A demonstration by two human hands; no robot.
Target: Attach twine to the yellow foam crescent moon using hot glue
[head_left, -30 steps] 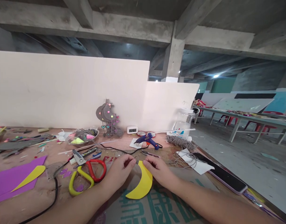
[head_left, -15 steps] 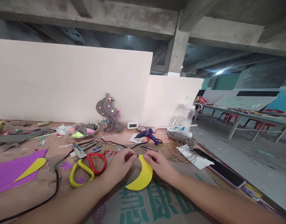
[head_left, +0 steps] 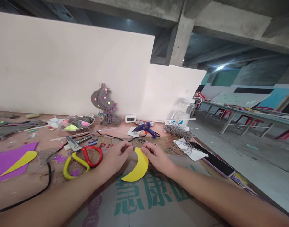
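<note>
- The yellow crescent [head_left: 141, 168] is lying between the two hands, over a sheet of brown cardboard [head_left: 106, 208] printed with green characters; its narrow upper end is pointing away from the person, and its lower tip is curving toward the left.
- The left hand [head_left: 117, 157] is holding its thumb and fingertips together just beside the upper end, where a small dark grey bit is showing; I cannot tell whether this grip is clamping on the crescent.
- The right hand [head_left: 160, 157] is bending its fingers, with the thumb sitting at the crescent's upper right edge; whether this grip is pinching it, I cannot tell.
- Scissors [head_left: 85, 154] with one red and one yellow handle are lying near the left forearm.
- Beyond the hands, a blue glue gun [head_left: 146, 127] is resting with its nozzle over a white paper square [head_left: 131, 131], and a small digital clock [head_left: 130, 119] is standing behind it.
- On the left of the desk [head_left: 12, 194], a second yellow piece [head_left: 20, 162] is lying across purple sheets [head_left: 7, 160].
- On the right, grey yarn [head_left: 178, 131] is trailing over a white card [head_left: 190, 150], and a phone [head_left: 217, 162] is lying beside it.
</note>
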